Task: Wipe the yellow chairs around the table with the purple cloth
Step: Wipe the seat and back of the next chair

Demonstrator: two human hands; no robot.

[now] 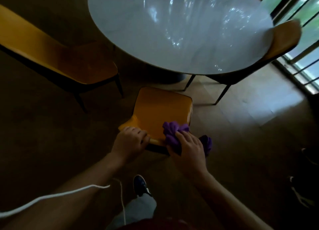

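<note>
A yellow chair (160, 112) stands right below me, its seat facing the round table (172, 31). My left hand (130, 141) grips the top edge of its backrest at the left. My right hand (188, 148) is closed on the bunched purple cloth (172, 133), pressing it against the backrest's right end; part of the cloth hangs down past my hand. A second yellow chair (43, 46) stands at the left, and a third yellow chair (284, 38) is tucked under the table at the right.
The table top is glossy grey with window glare. Glass doors with rails (303, 60) run along the right. My shoe (140, 185) is on the wooden floor behind the chair. A white cord (57, 194) crosses my left forearm. Dark shoes (307, 157) lie at far right.
</note>
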